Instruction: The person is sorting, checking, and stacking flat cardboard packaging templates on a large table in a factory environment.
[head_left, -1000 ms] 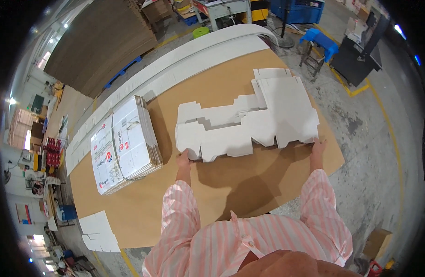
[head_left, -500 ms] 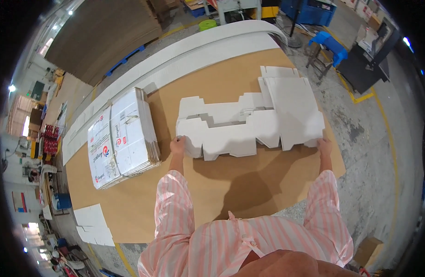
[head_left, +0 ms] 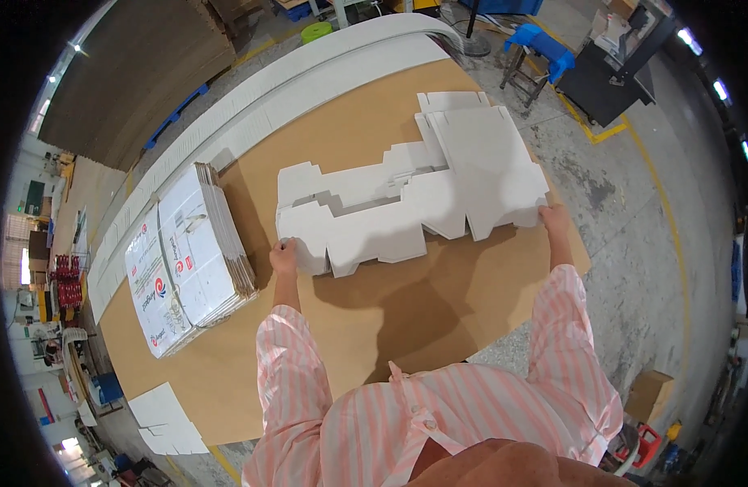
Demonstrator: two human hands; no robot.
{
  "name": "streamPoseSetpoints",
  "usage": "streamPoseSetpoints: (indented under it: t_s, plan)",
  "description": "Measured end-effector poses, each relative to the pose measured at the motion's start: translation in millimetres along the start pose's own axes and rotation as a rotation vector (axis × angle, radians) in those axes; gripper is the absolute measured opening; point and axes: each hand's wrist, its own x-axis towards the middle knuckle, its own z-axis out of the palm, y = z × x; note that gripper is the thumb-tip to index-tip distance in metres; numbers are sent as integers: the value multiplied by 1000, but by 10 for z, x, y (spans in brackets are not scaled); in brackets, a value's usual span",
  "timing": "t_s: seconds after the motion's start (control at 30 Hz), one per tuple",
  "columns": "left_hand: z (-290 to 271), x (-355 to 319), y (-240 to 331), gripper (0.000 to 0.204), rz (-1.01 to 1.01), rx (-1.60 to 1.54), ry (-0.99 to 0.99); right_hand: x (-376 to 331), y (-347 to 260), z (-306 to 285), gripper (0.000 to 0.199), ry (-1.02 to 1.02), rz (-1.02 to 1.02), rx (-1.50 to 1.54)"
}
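A stack of flat white die-cut carton blanks (head_left: 374, 235) lies on a brown cardboard sheet in front of me, with notched edges and a wide panel at its right end. My left hand (head_left: 284, 256) is closed on the stack's near left corner, thumb toward the top. At the opposite end, my right hand (head_left: 556, 217) grips the near right edge. Both arms reach forward, and the fingers under the blanks are hidden. To the left of my left hand sits a strapped bundle of flattened white printed cartons (head_left: 195, 252), apart from the stack.
The brown cardboard sheet (head_left: 309, 349) covers the work surface. Long rows of white cardboard pieces (head_left: 268, 97) curve along its far edge. White flaps (head_left: 167, 418) lie at the near left corner. Beyond are a stool with blue cover (head_left: 540, 53) and a tall brown cardboard stack (head_left: 134, 77).
The whole view has swung, so the table, bundle and stack appear farther left. Both hands keep their hold at the two ends of the blanks.
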Motion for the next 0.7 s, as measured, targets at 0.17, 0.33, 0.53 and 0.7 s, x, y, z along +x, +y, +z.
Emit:
streamPoseSetpoints:
  t_s: [0.17,0.33,0.53,0.7]
  plan:
    - [197,6,69,36,52,111,-11,274,311,-47,30,32,62,59]
    - [124,-86,149,34,9,84,-1,223,288,-148,35,-427,220,841]
    - [203,-199,335,25,-18,13,-17,-132,0,-455,40,-517,130,1175]
    - [95,-66,147,18,-125,-227,-80,-894,-154,-820,43,-394,5,1248]
